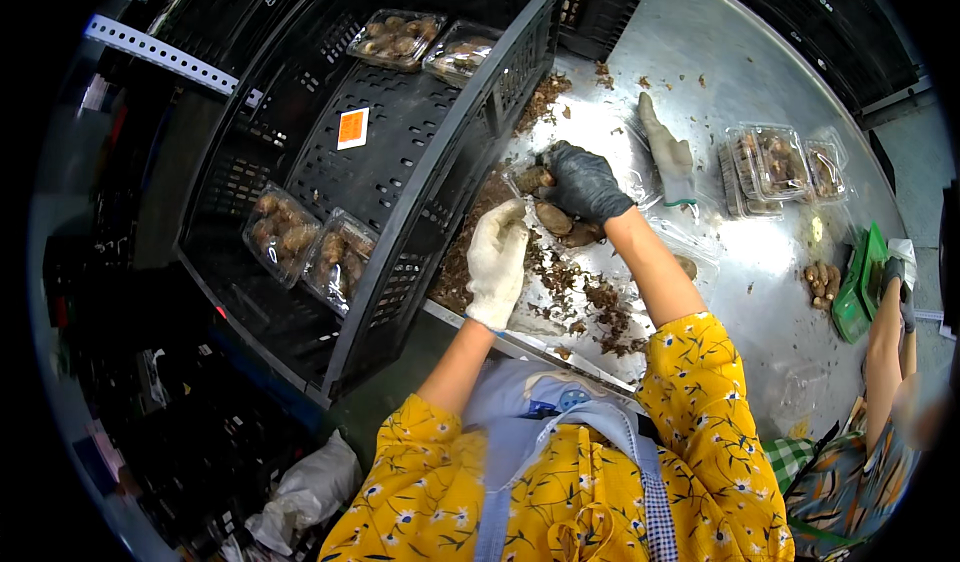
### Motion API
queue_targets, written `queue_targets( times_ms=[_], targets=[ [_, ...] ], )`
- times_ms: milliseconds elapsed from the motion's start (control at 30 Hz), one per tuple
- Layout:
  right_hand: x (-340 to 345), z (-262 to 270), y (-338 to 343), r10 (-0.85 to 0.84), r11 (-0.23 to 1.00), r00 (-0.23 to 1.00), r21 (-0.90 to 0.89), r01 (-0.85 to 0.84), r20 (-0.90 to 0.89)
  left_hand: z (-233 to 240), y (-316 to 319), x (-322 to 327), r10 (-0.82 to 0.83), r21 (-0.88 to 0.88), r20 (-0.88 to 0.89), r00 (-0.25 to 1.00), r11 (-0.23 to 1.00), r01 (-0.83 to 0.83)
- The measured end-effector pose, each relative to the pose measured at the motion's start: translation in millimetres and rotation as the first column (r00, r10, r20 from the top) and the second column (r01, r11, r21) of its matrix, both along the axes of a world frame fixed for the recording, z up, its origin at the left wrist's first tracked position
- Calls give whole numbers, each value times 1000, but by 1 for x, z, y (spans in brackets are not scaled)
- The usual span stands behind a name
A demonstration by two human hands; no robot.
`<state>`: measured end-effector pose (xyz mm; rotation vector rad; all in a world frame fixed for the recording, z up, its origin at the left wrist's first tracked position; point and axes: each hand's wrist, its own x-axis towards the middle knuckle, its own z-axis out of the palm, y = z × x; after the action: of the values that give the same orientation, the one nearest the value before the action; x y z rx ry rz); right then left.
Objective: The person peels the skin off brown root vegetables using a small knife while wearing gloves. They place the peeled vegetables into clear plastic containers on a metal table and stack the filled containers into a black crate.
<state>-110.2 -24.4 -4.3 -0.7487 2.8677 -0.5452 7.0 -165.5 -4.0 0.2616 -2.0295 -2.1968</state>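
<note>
My left hand (496, 266), in a white knit glove, has its fingers curled at the near-left edge of a clear plastic clamshell. Whether they grip that edge is hard to tell. My right hand (589, 183) wears a black glove, and its fingers close over a brown taro-like tuber (534, 179) at the clamshell's far side. Just below that hand lie another tuber (553, 218) and a darker one (581, 235), partly covered by my wrist. Brown peelings and soil (559, 277) are scattered on the metal table (757, 269) around them.
On my left stands a black plastic crate (442, 164) with several packed clamshells (281, 233). Rightward lie a loose glove (667, 149), stacked filled clamshells (772, 164) and loose tubers (823, 283). A co-worker's gloved hands (900, 277) are beside a green plastic tray (859, 284).
</note>
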Motion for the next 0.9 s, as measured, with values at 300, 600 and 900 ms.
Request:
queue_targets(
  times_ms=[300,600,900],
  targets=[
    [98,59,16,-39,882,958,-442,166,283,31,-11,11,-486,-806,-194,852,574,143],
    [170,51,27,-188,757,872,-499,421,451,45,-3,54,-569,-67,121,813,813,579],
    [191,10,53,-22,793,984,-596,124,175,55,0,61,-667,227,266,696,745,627]
  ],
)
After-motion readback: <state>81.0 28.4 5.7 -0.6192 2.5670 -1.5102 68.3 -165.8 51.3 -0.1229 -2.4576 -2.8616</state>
